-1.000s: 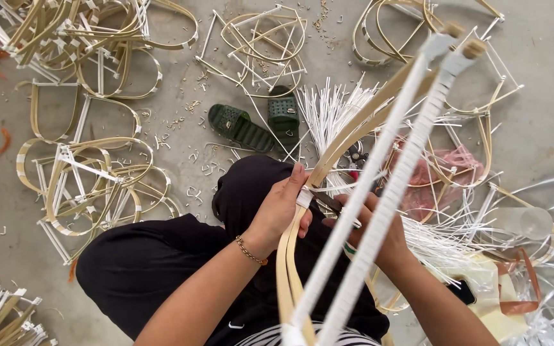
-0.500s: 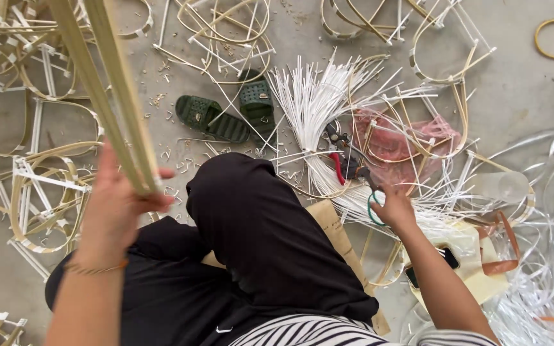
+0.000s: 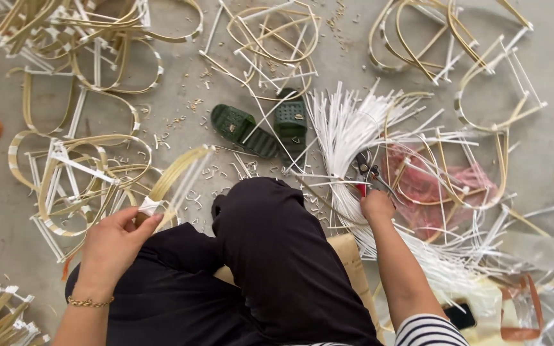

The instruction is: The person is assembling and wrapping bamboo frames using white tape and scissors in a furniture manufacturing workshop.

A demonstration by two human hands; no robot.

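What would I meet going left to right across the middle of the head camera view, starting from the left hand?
Left hand holding a bamboo frame → green sandals → bundle of white strips → right hand at the pliers → pink bag.

The left hand [image 3: 111, 247] is raised at the lower left, back of the hand toward the camera, fingers curled and pinched shut at the tips, with a thin bracelet on the wrist. The right arm stretches forward from a striped sleeve, forearm nearly straight. The right hand [image 3: 377, 206] is low and closed in a loose fist, knuckles up. The two hands are well apart.
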